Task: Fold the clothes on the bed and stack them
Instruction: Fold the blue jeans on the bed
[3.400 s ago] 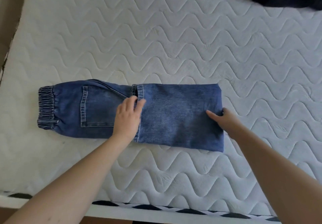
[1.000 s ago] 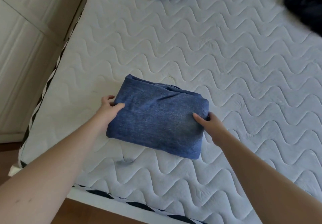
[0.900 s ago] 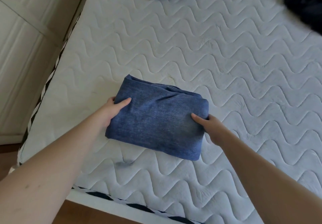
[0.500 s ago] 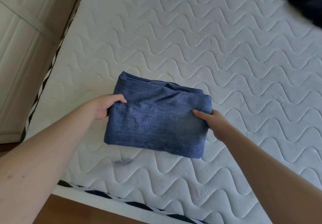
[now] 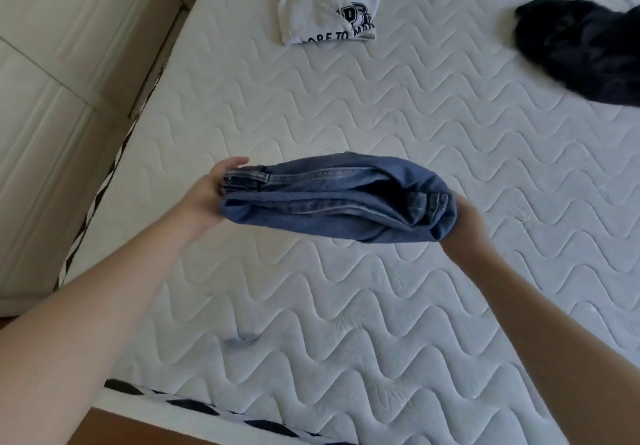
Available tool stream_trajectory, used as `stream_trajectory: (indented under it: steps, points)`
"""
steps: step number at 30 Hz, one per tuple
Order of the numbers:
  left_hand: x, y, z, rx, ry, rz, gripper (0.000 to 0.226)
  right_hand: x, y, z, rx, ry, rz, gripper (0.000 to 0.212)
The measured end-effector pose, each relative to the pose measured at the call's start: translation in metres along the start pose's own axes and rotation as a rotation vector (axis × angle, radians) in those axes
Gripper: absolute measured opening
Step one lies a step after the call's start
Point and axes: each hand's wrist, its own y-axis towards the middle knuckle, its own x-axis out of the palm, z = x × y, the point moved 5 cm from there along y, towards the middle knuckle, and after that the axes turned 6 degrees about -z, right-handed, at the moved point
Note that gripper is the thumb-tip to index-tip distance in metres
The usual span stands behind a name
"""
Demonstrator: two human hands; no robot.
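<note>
Holding the folded jeans (image 5: 332,198) above the bed (image 5: 381,115), you are supporting the bundle at both ends, clear of the quilted mattress surface. Your left hand (image 5: 207,198) is clamping the left end, where the seamed edges of the denim layers are showing; the fingers are curling behind and the thumb side is pressing the near face. Your right hand (image 5: 464,219) is gripping the right end, where the fold is rounding over; most of its fingers are hiding behind the cloth, so the grip there is reading as closed on the denim, though its finer detail cannot be told. The jeans are lying roughly level between the two hands, with the stacked layer edges facing the camera.

Farther up the bed, a white garment with dark lettering (image 5: 329,11) is lying folded near the far edge, well apart from the jeans. A black garment (image 5: 585,49) is lying in a loose heap at the right, also well apart. A pale panelled wardrobe (image 5: 62,63) is standing beside the bed on the left.
</note>
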Motion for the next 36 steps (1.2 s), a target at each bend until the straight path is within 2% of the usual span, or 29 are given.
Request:
stream_trajectory:
  steps: [2,6,9,11,13,15,17,19,21,22,24,28,32,36]
  points:
    - [0.011,-0.005,-0.021,-0.016,0.016,0.018,0.073,0.009,-0.024,0.01,-0.075,0.028,0.061,0.029]
    - [0.026,-0.022,-0.087,-0.118,-0.008,0.085,0.044,0.048,-0.078,0.04,0.0,-0.011,-0.006,0.038]
    - [0.031,-0.047,-0.129,-0.05,0.26,-0.023,0.044,0.073,-0.118,0.066,0.063,0.01,-0.055,0.036]
    - [0.028,-0.064,-0.154,-0.075,0.475,-0.071,0.047,0.079,-0.139,0.084,0.21,0.124,-0.066,0.033]
    - [0.017,-0.075,-0.169,-0.182,0.55,0.027,0.052,0.078,-0.151,0.093,0.332,0.203,-0.031,0.035]
    - [0.017,-0.078,-0.164,-0.211,0.59,0.148,0.041,0.074,-0.149,0.085,0.343,0.18,0.025,0.028]
    - [0.034,-0.075,-0.143,-0.039,0.686,0.24,0.026,0.077,-0.135,0.062,0.296,0.133,0.031,0.027]
    - [0.067,-0.07,-0.12,0.204,0.882,0.286,0.029,0.089,-0.117,0.028,0.179,0.05,0.02,0.04]
    - [0.11,-0.068,-0.113,0.37,1.153,0.213,0.041,0.109,-0.103,-0.007,0.029,-0.125,-0.026,0.05]
    - [0.128,-0.068,-0.12,0.391,1.283,0.14,0.046,0.121,-0.1,-0.017,-0.014,-0.217,-0.079,0.054]
    - [0.145,-0.068,-0.146,0.339,1.479,0.019,0.053,0.146,-0.099,-0.018,-0.025,-0.374,-0.229,0.059]
    - [0.131,-0.063,-0.183,0.186,1.601,0.022,0.06,0.173,-0.094,0.021,-0.052,-0.55,-0.439,0.07]
    - [0.131,-0.054,-0.188,0.058,1.641,-0.006,0.06,0.163,-0.084,0.049,-0.104,-0.591,-0.486,0.072]
    - [0.122,-0.054,-0.176,0.063,1.616,-0.047,0.061,0.138,-0.081,0.067,-0.029,-0.569,-0.465,0.072]
